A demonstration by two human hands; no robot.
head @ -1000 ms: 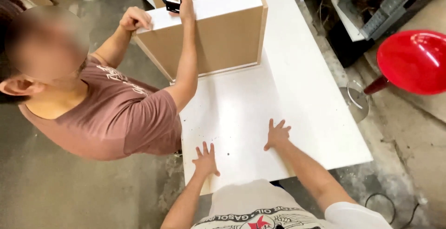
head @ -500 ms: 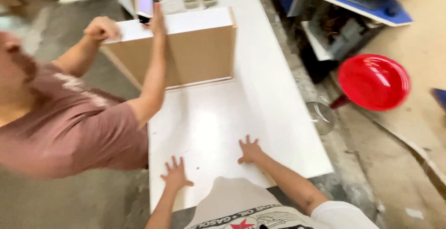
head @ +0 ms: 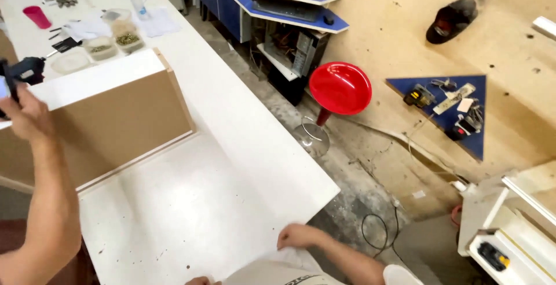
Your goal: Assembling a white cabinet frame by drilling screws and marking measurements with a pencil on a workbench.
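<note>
Hands are laid on the white table (head: 231, 163): right hand (head: 298, 236) flat, empty; left hand (head: 200, 281) barely seen, state unclear. Box (head: 110, 117) is held upright by a co-worker.

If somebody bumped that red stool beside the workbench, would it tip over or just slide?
The red stool has a wide round seat on one thin post over a smaller ring base, so it looks top-heavy and would probably rock or tip. The gritty floor likely resists sliding. The glossy seat seems hard and stiff.

white panel (head: 191, 204) lies bare ahead; upright brown board (head: 110, 126) and co-worker's arm (head: 49, 204) block the left.
</note>
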